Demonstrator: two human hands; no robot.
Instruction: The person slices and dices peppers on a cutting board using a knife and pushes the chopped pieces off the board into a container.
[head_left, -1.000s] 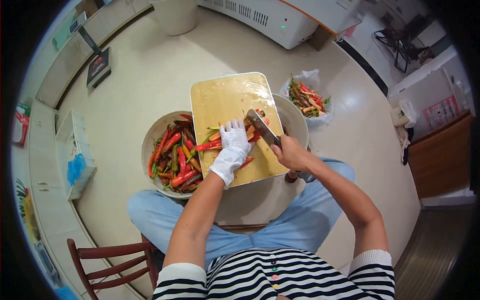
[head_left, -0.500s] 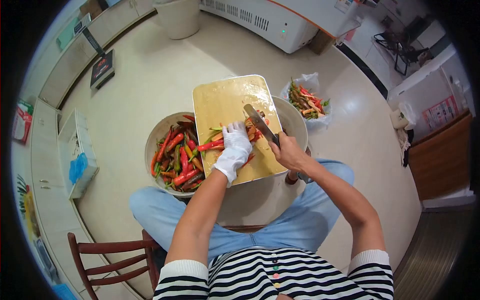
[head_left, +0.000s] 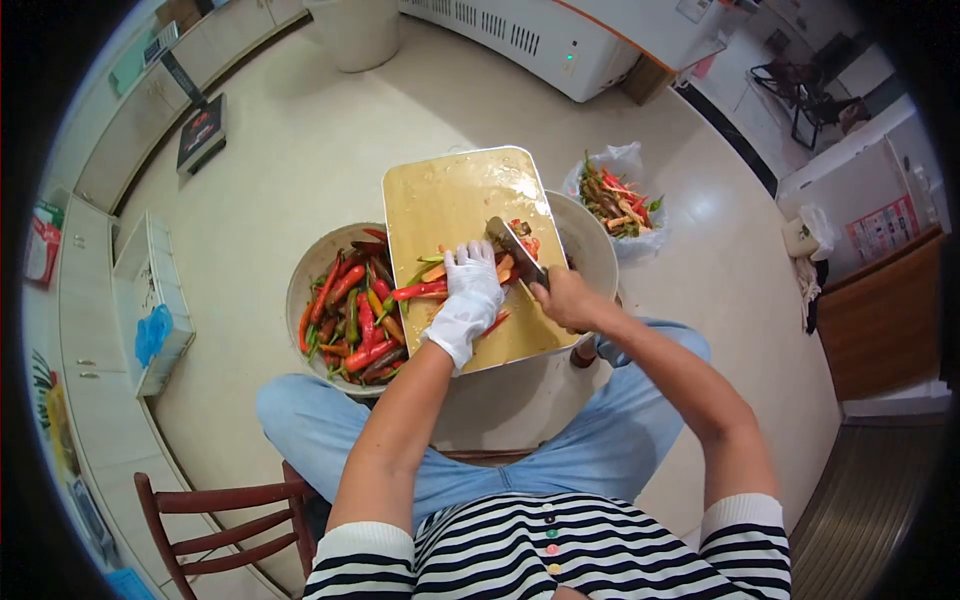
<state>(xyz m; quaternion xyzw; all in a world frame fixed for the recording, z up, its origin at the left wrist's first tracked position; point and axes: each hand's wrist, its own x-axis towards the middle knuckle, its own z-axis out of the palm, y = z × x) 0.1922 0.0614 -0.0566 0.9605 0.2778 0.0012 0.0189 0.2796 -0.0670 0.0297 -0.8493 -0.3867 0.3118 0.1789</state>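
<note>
The left hand is pinning peppers down; the right hand is gripping a knife.
I'm seeing gloved fingers lying half bent over the peppers on the cutting board, mid-frame, and bare fingers wrapping round the knife's handle, its blade slanting beside the left hand. Whole peppers are filling a basin left of centre.

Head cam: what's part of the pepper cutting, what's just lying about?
In use:
- knife, in right hand
- peppers, under gloved left hand
- cutting board
- left bowl, holding more peppers

Apparently just lying about:
- scale
- bucket
</note>
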